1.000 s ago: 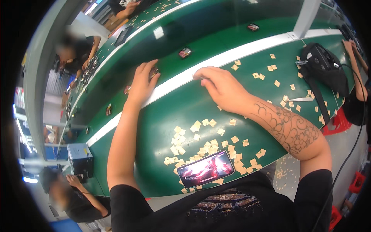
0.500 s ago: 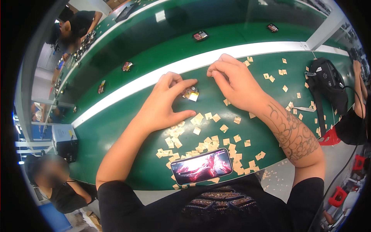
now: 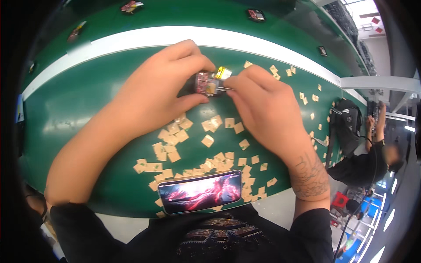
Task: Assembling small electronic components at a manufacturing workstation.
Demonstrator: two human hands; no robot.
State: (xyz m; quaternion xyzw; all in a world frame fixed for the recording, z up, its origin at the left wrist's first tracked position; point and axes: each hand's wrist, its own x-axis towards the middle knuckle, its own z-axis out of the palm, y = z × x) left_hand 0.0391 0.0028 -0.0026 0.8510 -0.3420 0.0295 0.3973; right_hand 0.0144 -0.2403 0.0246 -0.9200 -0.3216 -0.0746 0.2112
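My left hand is closed around a small electronic device, thumb on the near side and fingers on the far side. It has a dark case with a reddish circuit board showing. A shiny yellow-wrapped part sticks out at its far right corner. In a pinch, my right hand grips thin metal tweezers, whose tips reach the device's right side. Whether they hold anything is too small to tell. Several loose cream-coloured square pieces lie on the green tabletop nearer to me.
A phone with a lit screen lies at the table's near edge among the squares. Beyond a white rail, similar devices sit on a green surface. A black bag rests at the right, with another person beyond.
My left hand has closed on the device, which lay on the table before. My right hand has come in to it with the tweezers. The view has turned to the right.
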